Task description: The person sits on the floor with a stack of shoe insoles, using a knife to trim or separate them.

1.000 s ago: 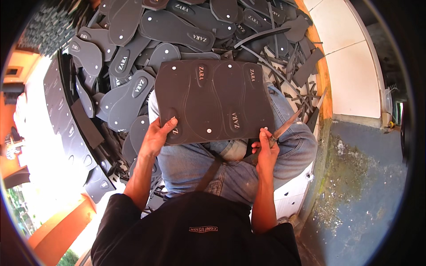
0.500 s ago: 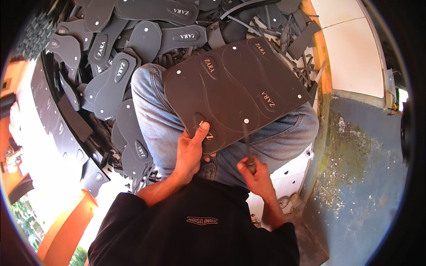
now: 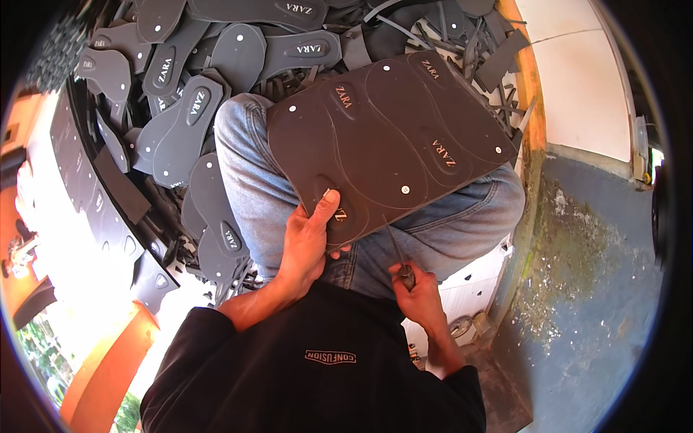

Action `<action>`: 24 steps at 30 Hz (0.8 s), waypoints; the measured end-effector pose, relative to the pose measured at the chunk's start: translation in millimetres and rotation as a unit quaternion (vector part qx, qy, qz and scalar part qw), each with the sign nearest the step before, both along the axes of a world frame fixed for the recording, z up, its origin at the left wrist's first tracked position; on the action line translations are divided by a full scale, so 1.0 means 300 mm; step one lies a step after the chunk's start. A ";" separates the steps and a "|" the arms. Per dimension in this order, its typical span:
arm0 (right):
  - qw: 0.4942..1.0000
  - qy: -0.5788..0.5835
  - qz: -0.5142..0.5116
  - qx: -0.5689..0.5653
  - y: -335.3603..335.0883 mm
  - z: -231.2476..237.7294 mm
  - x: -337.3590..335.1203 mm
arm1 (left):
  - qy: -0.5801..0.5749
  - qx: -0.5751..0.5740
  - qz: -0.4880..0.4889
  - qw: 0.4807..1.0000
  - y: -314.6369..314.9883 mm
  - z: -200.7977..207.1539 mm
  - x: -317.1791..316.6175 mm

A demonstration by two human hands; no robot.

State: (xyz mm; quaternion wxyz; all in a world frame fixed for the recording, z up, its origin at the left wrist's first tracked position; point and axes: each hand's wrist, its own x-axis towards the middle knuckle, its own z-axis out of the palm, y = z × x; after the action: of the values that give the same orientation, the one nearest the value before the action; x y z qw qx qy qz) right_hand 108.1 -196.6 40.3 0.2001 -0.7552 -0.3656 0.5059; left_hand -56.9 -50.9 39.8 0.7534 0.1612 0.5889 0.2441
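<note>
A dark foam sheet (image 3: 390,144) rests tilted across my thighs, marked with curved outlines of several sandal soles, raised ovals and white dots. My left hand (image 3: 304,234) grips its near left corner, thumb on top and fingers underneath. In my right hand (image 3: 422,296) is a thin-bladed knife (image 3: 407,277), held by its dark handle. The narrow blade points up and slightly left, its tip at the sheet's near edge. Whether the tip touches the foam I cannot tell.
Cut sandal soles (image 3: 180,130) lie heaped beyond and left of my knees. Narrow foam offcuts (image 3: 473,54) are piled at the far right. A yellowish wooden edge (image 3: 533,123) runs along the right, beside a stained blue-grey floor (image 3: 592,289). More marked sheets (image 3: 90,187) stand at left.
The knife has drawn back toward me and leans more to the left, its blade moving from over the sheet to its near edge. The sheet has shifted slightly away.
</note>
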 end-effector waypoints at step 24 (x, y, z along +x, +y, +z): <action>0.996 -0.049 0.069 -0.033 0.126 -0.080 -0.009 | 0.030 -0.033 -0.025 0.999 0.007 -0.028 -0.029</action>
State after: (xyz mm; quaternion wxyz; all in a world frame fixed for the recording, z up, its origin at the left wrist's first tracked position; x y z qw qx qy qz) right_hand 105.3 -158.8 16.4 0.1217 -0.7580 -0.4098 0.4926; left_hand -65.4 -48.6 31.6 0.7459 0.1583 0.6149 0.2012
